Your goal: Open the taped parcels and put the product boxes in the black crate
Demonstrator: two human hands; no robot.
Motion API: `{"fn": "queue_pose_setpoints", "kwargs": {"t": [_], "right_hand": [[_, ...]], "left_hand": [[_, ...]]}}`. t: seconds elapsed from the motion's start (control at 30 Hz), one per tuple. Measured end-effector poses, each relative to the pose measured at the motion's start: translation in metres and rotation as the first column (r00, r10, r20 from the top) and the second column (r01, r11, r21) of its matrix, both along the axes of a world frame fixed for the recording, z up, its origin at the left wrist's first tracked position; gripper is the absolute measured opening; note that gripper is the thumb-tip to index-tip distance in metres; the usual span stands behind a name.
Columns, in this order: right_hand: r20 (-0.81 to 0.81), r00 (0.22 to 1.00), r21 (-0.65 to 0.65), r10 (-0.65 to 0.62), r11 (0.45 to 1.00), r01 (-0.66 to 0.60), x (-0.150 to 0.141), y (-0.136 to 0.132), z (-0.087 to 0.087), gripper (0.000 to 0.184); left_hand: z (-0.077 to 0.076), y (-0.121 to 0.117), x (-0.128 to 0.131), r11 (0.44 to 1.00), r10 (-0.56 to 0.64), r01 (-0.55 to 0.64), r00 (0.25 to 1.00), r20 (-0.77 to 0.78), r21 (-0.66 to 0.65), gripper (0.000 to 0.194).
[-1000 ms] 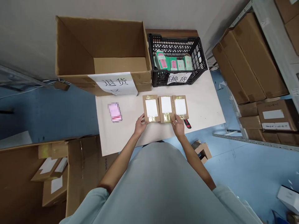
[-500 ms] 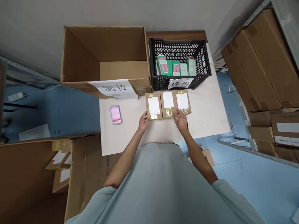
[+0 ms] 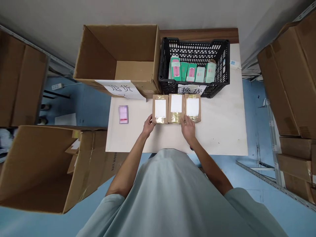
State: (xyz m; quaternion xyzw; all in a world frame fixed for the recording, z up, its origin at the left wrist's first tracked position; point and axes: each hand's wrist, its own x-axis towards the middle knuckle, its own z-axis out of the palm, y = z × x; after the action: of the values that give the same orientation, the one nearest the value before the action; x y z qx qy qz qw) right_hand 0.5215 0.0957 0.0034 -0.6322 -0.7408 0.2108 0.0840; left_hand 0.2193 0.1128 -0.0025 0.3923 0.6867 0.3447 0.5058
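Observation:
Three small brown parcels with white labels lie side by side on the white table (image 3: 217, 131): a left parcel (image 3: 160, 108), a middle parcel (image 3: 176, 108) and a right parcel (image 3: 192, 107). My left hand (image 3: 148, 125) touches the near left corner of the left parcel, fingers curled against it. My right hand (image 3: 188, 129) rests flat with fingers spread at the near edges of the middle and right parcels. Neither hand lifts anything.
A large open cardboard box (image 3: 120, 62) with a paper sign stands at the back left. A black crate (image 3: 195, 65) holds several green boxes. A pink item (image 3: 123, 114) lies on the table's left. Open cartons (image 3: 49, 164) sit left, shelved boxes (image 3: 291, 75) right.
The three parcels have been slid away from me, up against the crate and big box. Both hands followed them. The red-handled tool seen earlier by my right hand is out of sight.

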Motion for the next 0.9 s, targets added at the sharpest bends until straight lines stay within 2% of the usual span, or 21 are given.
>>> {"fn": "queue_pose_setpoints", "kwargs": {"t": [0.07,0.1,0.17,0.23,0.27,0.33,0.4,0.47,0.57,0.63,0.7,0.73,0.8,0.9], "right_hand": [[-0.015,0.998,-0.034,0.069,0.997,-0.069,0.01,0.017,0.008,0.05],[-0.03,0.994,-0.061,0.106,0.992,-0.107,0.017,0.03,0.012,0.049],[-0.076,0.985,-0.106,0.158,0.981,-0.165,0.031,0.063,0.019,0.051],[-0.119,0.98,-0.105,0.161,0.979,-0.174,0.045,0.103,0.024,0.055],[-0.115,0.982,-0.074,0.151,0.984,-0.16,0.051,0.124,0.025,0.056],[-0.097,0.989,-0.039,0.115,0.992,-0.12,0.059,0.163,0.027,0.056],[-0.061,0.995,-0.106,0.084,0.99,-0.09,0.062,0.19,0.027,0.062],[-0.018,0.997,-0.178,0.073,0.981,-0.075,0.064,0.204,0.027,0.07],[0.037,0.994,-0.185,0.099,0.979,-0.09,0.07,0.203,0.026,0.069],[0.061,0.992,-0.166,0.109,0.981,-0.098,0.079,0.192,0.025,0.064],[0.064,0.993,-0.163,0.104,0.982,-0.093,0.09,0.179,0.026,0.061],[0.054,0.994,-0.161,0.099,0.983,-0.09,0.095,0.172,0.027,0.061],[0.021,0.996,-0.14,0.082,0.987,-0.078,0.105,0.156,0.032,0.06],[-0.025,0.999,-0.061,0.045,0.997,-0.046,0.116,0.129,0.046,0.06]], "left_hand": [[0.007,0.006,0.007,0.998,0.04,-0.043,0.998,-0.049,-0.051,0.081],[0.011,0.007,0.012,0.997,0.065,-0.069,0.991,-0.114,-0.034,0.078],[0.023,0.006,0.028,0.992,0.118,-0.098,0.955,-0.273,0.085,0.069],[0.035,0.001,0.054,0.98,0.131,-0.071,0.932,-0.339,0.185,0.06],[0.041,-0.002,0.071,0.983,0.102,-0.048,0.946,-0.308,0.177,0.054],[0.05,-0.01,0.107,0.998,-0.037,0.042,0.994,-0.104,0.054,0.042],[0.055,-0.019,0.143,0.98,-0.08,0.109,0.981,0.175,-0.165,0.035],[0.055,-0.028,0.173,0.956,-0.084,0.154,0.959,0.272,-0.248,0.036],[0.049,-0.042,0.202,0.927,-0.044,0.184,0.918,0.394,-0.326,0.057],[0.045,-0.048,0.212,0.915,0.001,0.186,0.885,0.466,-0.357,0.077],[0.041,-0.051,0.218,0.914,0.049,0.176,0.847,0.53,-0.366,0.085],[0.04,-0.051,0.22,0.916,0.071,0.171,0.823,0.563,-0.364,0.081],[0.039,-0.051,0.222,0.919,0.103,0.167,0.772,0.628,-0.356,0.062],[0.042,-0.054,0.22,0.92,0.118,0.184,0.711,0.693,-0.346,0.039]]}}
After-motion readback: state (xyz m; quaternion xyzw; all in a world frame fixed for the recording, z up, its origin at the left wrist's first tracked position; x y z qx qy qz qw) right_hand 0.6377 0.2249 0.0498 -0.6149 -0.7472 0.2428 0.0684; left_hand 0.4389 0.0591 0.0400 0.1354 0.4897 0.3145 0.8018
